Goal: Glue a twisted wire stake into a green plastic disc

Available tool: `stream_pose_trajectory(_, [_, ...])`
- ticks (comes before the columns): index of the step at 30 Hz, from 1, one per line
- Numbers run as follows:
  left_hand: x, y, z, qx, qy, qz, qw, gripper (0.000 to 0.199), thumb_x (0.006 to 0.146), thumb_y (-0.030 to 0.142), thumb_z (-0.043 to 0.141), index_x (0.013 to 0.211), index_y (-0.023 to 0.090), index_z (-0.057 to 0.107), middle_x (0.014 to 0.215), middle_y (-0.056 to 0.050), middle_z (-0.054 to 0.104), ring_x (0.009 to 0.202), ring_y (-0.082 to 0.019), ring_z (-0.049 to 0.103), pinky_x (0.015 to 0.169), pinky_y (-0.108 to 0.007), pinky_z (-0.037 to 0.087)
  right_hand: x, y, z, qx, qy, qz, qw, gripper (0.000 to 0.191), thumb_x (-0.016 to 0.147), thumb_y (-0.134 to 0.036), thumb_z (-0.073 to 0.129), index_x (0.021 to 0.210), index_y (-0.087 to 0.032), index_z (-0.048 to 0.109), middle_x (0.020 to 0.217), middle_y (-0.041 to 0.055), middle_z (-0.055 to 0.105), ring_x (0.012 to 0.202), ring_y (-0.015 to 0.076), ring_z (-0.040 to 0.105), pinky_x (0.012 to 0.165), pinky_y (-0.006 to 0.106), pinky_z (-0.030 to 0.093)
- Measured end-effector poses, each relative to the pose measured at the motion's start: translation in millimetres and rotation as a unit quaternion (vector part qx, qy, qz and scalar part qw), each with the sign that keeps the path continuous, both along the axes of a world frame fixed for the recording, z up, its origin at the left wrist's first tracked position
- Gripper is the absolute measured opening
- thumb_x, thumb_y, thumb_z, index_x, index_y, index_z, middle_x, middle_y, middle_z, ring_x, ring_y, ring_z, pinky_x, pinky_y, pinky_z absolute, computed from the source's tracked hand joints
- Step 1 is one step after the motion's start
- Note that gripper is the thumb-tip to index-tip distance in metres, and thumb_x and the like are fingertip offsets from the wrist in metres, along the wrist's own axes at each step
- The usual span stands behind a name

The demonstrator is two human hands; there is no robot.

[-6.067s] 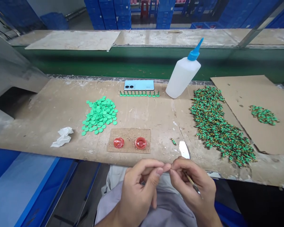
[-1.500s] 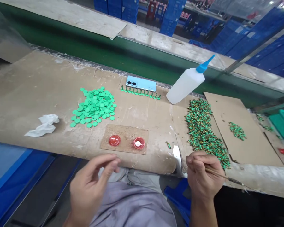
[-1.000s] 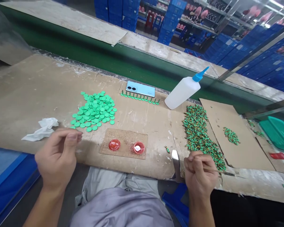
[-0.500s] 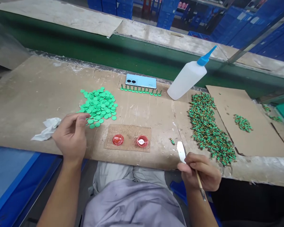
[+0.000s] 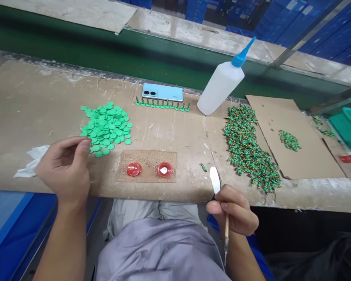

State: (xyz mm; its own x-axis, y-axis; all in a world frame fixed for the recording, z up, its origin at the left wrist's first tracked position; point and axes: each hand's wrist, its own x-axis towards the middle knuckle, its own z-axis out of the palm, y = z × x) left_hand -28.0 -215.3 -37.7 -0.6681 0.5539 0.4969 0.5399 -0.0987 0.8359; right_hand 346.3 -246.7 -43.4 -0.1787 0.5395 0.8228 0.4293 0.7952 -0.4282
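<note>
My left hand (image 5: 66, 168) is at the left of the pile of thin green discs (image 5: 108, 127), thumb and forefinger pinched together; whatever is between them is hidden. My right hand (image 5: 235, 210), by the table's front edge, is closed around a slim wooden-handled tool (image 5: 226, 226) with a thin metal end pointing down toward me. A white flat piece (image 5: 214, 179) shows just beyond those fingers; whether they touch it I cannot tell. Near it lies one small green-and-gold piece (image 5: 203, 167). Between my hands, a cardboard strip (image 5: 149, 171) carries two small red dishes (image 5: 133, 169), the right one (image 5: 165, 169) with white matter inside.
A row of small green figures on discs (image 5: 162, 104) stands before a light-blue phone (image 5: 162, 92). A white squeeze bottle (image 5: 220, 88) leans at the back. Many green-and-gold pieces (image 5: 248, 148) are heaped right, beside a cardboard sheet (image 5: 304, 160). Crumpled tissue (image 5: 32, 162) lies left.
The whole view has shifted, moving the table's things left and up. My left hand has drawn slightly left of the discs. In my right hand the tool has turned, its metal end swinging left and down.
</note>
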Motion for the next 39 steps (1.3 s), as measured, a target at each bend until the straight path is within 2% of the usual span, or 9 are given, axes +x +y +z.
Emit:
stream_pose_trajectory(5, [0.9, 0.2, 2.7, -0.009, 0.003, -0.011, 1.0, 0.019, 0.086, 0.024, 0.079, 0.098, 0.01, 0.079, 0.086, -0.002, 0.078, 0.073, -0.015, 0.068, 0.069, -0.03, 0.056, 4.1, -5.8, -1.9, 0.015, -0.021, 0.024, 0.999, 0.032, 0.098, -0.023, 0.079, 0.081, -0.025, 0.053, 0.078, -0.003, 0.068, 0.053, 0.0096, 0.052, 0.048, 0.029, 0.037])
stream_pose_trajectory(9, [3.2, 3.2, 2.8, 0.041, 0.008, -0.01, 0.999, 0.021, 0.079, 0.024, 0.076, 0.094, 0.009, 0.079, 0.08, -0.002, 0.075, 0.063, -0.012, 0.063, 0.06, -0.027, 0.051, 3.1, -6.0, -3.5, 0.04, -0.015, 0.038, 0.998, 0.03, 0.099, -0.017, 0.077, 0.083, -0.022, 0.052, 0.084, -0.0017, 0.066, 0.057, 0.0089, 0.049, 0.05, 0.03, 0.033])
stream_pose_trajectory(16, [2.8, 3.8, 2.9, 0.067, -0.005, -0.031, 0.997, 0.016, 0.08, 0.023, 0.072, 0.089, 0.011, 0.076, 0.08, -0.003, 0.074, 0.061, -0.013, 0.064, 0.056, -0.027, 0.048, -0.2, -9.3, 0.4, 0.04, -0.026, 0.05, 0.998, 0.02, 0.101, -0.014, 0.072, 0.089, -0.02, 0.057, 0.085, 0.0009, 0.064, 0.058, 0.0116, 0.048, 0.052, 0.034, 0.03])
stream_pose_trajectory(24, [-2.6, 1.7, -0.3, 0.066, -0.022, -0.045, 0.997, 0.011, 0.081, 0.02, 0.075, 0.09, 0.014, 0.079, 0.082, 0.0, 0.078, 0.064, -0.013, 0.066, 0.059, -0.028, 0.05, 2.2, -6.6, -3.1, 0.072, -0.051, 0.055, 0.995, 0.006, 0.101, -0.008, 0.07, 0.099, -0.012, 0.066, 0.088, 0.0026, 0.07, 0.063, 0.0115, 0.058, 0.053, 0.031, 0.039])
stream_pose_trajectory(30, [-14.2, 6.9, -8.4, 0.112, -0.038, -0.082, 0.99, 0.014, 0.083, 0.028, 0.085, 0.087, 0.015, 0.082, 0.079, 0.001, 0.079, 0.06, -0.012, 0.066, 0.055, -0.027, 0.048, -0.7, -9.5, -2.4, 0.061, -0.054, 0.082, 0.993, 0.008, 0.097, -0.002, 0.071, 0.099, -0.009, 0.068, 0.086, 0.0039, 0.071, 0.064, 0.0119, 0.06, 0.054, 0.029, 0.043])
stream_pose_trajectory(33, [-5.2, 2.7, 1.9, 0.149, -0.028, -0.098, 0.984, 0.017, 0.085, 0.032, 0.087, 0.087, 0.016, 0.083, 0.078, 0.0, 0.079, 0.059, -0.012, 0.066, 0.055, -0.027, 0.048, -7.9, -11.9, 5.0, 0.047, -0.04, 0.099, 0.993, 0.005, 0.1, -0.008, 0.071, 0.098, -0.01, 0.067, 0.083, 0.0034, 0.069, 0.061, 0.0116, 0.059, 0.053, 0.029, 0.042])
stream_pose_trajectory(37, [44.9, -27.4, 38.9, 0.217, 0.002, -0.137, 0.967, 0.016, 0.085, 0.035, 0.089, 0.091, 0.02, 0.085, 0.073, 0.002, 0.074, 0.063, -0.013, 0.063, 0.055, -0.028, 0.047, -17.9, -11.6, 18.9, 0.039, -0.023, 0.116, 0.992, 0.018, 0.107, -0.021, 0.068, 0.092, -0.013, 0.064, 0.079, 0.0031, 0.068, 0.059, 0.0119, 0.058, 0.053, 0.03, 0.041])
stream_pose_trajectory(38, [61.7, -37.9, 49.5, 0.198, -0.003, -0.21, 0.957, 0.012, 0.086, 0.029, 0.089, 0.093, 0.02, 0.084, 0.075, 0.0, 0.073, 0.069, -0.015, 0.066, 0.062, -0.03, 0.051, -19.5, -11.0, 22.2, 0.038, -0.021, 0.122, 0.992, 0.021, 0.108, -0.025, 0.066, 0.09, -0.014, 0.064, 0.079, 0.0032, 0.068, 0.059, 0.0119, 0.057, 0.053, 0.031, 0.041])
stream_pose_trajectory(39, [78.1, -47.9, 59.2, 0.128, -0.013, -0.315, 0.94, 0.009, 0.09, 0.024, 0.086, 0.097, 0.019, 0.084, 0.081, -0.001, 0.074, 0.077, -0.016, 0.069, 0.071, -0.031, 0.056, -20.6, -10.6, 25.1, 0.037, -0.019, 0.13, 0.991, 0.023, 0.109, -0.027, 0.065, 0.09, -0.014, 0.064, 0.079, 0.0033, 0.068, 0.059, 0.012, 0.056, 0.053, 0.031, 0.04])
